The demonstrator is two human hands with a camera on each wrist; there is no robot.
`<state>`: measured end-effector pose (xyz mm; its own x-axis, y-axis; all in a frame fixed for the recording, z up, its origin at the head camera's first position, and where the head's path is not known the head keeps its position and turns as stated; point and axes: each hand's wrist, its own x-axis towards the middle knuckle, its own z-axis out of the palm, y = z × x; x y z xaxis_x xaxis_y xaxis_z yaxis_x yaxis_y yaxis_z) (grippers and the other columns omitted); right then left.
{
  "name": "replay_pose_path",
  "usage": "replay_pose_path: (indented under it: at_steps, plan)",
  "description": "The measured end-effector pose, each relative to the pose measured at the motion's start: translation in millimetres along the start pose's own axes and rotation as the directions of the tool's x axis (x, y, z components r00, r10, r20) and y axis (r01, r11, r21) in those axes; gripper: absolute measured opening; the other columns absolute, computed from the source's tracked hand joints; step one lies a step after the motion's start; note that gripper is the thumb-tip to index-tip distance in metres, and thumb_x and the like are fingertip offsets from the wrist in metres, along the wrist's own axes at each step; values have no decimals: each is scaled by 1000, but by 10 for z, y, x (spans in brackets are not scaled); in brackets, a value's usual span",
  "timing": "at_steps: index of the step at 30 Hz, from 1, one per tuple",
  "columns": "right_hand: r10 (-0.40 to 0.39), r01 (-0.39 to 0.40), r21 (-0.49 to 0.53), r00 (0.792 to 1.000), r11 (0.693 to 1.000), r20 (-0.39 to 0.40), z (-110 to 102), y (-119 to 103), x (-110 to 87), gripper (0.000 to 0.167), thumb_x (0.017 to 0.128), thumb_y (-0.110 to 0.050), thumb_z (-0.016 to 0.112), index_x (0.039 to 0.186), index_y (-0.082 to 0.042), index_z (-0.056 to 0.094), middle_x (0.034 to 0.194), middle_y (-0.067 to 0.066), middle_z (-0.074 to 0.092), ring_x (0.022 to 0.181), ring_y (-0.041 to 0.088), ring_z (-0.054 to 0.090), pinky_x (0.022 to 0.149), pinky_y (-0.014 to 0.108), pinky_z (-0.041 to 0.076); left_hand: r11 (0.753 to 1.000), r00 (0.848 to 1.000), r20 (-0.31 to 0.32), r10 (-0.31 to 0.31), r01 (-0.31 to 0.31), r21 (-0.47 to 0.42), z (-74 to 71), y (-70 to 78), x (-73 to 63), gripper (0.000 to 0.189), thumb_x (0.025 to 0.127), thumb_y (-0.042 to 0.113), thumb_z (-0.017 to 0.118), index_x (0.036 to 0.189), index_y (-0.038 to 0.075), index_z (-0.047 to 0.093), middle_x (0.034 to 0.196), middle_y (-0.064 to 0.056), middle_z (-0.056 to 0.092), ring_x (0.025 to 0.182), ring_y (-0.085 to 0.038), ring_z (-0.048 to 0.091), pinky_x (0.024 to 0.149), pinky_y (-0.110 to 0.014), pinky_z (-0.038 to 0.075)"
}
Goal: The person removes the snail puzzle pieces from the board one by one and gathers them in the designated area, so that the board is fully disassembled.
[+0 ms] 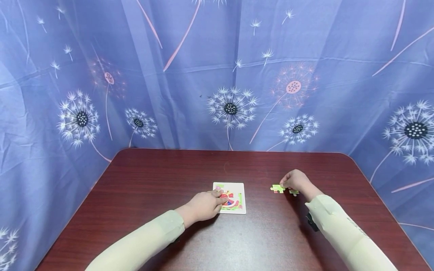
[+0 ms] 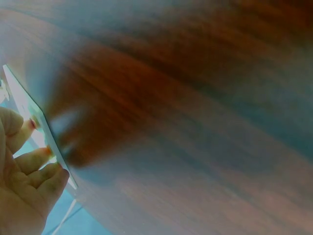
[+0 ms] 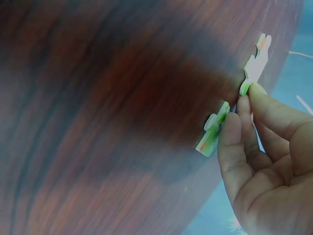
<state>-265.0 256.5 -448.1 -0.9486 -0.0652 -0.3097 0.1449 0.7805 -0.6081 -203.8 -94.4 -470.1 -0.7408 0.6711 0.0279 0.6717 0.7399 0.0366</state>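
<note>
- Dark red wood table [image 1: 162, 177], blue dandelion curtain [image 1: 190, 94] behind it.
- Left piece [image 1: 278, 188]: green jigsaw shape, right of centre on the table, knob out to the left, a bit of red on the near edge.
- Right hand [image 1: 297, 181]: thumb and fingertip together, pinching the end of the left piece.
- Right piece [image 1: 294, 192]: also green, just beside the left piece, partly covered by the right hand in head view. Right wrist view shows more: cut edge, orange patch at one end, folded fingers close by; contact unclear.
- Board [image 1: 234, 186]: white, square, left of both pieces and well apart from them; red, green, yellow and blue picture, partly covered.
- Left hand [image 1: 203, 206]: fingers loosely extended, tips resting on the board. Left wrist view gives the board's thin side edge, which head view barely shows.
- Hands well apart from each other.
- Pale sleeves [image 1: 142, 239] on both arms; dark object [image 1: 312, 222] under the right cuff, too hidden to identify.
</note>
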Motion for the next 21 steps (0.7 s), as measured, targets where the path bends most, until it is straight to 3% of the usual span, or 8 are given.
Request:
replay_pose_path:
  at_steps: [12,21]
  plan:
    - [-51,51,-11,997,999,-52,64,58,-19,12,89,-5,67,85,3,76,59,-7,58,49,5,49,50,21,45,1000,1000,30,4,-4,-7,-4,-2,-4,35,101,23,55,132,20,71,143,-11,65,135,-23,62,107,-38,55]
    - [-51,51,2,998,999,-47,65,75,9,13,90,-5,66,85,2,76,59,-6,59,50,6,50,51,22,45,997,999,21,46,-47,66,-6,-34,-1,34,99,27,62,132,22,72,141,-9,67,131,-21,65,104,-36,57]
